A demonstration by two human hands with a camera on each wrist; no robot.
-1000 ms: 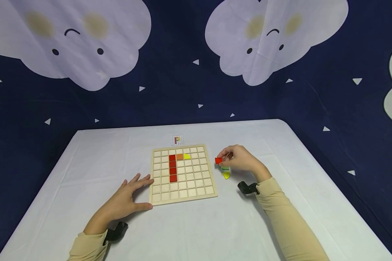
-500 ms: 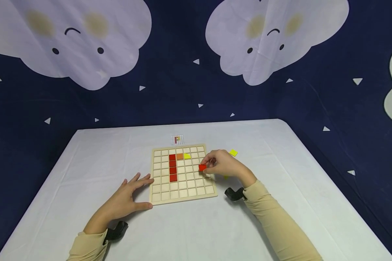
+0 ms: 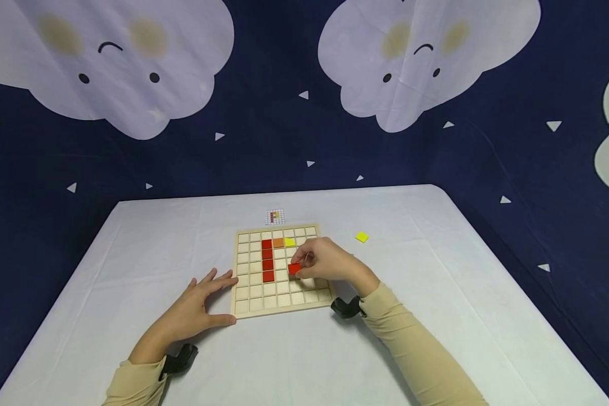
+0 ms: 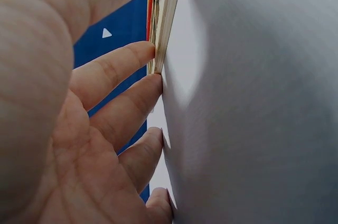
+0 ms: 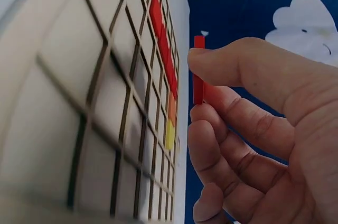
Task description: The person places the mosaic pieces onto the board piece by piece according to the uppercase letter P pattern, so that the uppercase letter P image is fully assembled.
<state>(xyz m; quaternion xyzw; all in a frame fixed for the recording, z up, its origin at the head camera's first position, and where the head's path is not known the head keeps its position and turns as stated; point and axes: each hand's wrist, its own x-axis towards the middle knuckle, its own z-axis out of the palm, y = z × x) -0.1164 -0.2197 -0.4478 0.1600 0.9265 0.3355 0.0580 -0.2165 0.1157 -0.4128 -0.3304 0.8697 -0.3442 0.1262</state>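
A wooden grid board (image 3: 284,304) lies on the table with a column of several red tiles (image 3: 267,264), an orange tile (image 3: 278,243) and a yellow tile (image 3: 290,242) in its cells. My right hand (image 3: 327,260) pinches a red square tile (image 3: 294,269) above the board; the right wrist view shows that tile (image 5: 198,71) between thumb and fingers, apart from the board. At the board's left edge my left hand (image 3: 198,307) touches the rim with thumb and fingertips, fingers spread. In the left wrist view its fingertips (image 4: 153,49) meet the board's side.
A small printed card (image 3: 274,217) with a coloured grid pattern lies just behind the board. A loose yellow tile (image 3: 362,237) lies on the white table (image 3: 411,225) to the right of the board. Behind the table hangs a dark blue cloth with clouds.
My right hand has carried the red tile leftward from beside the board to above its cells. The loose yellow tile at the right has come into view. My left hand stays at the board's edge.
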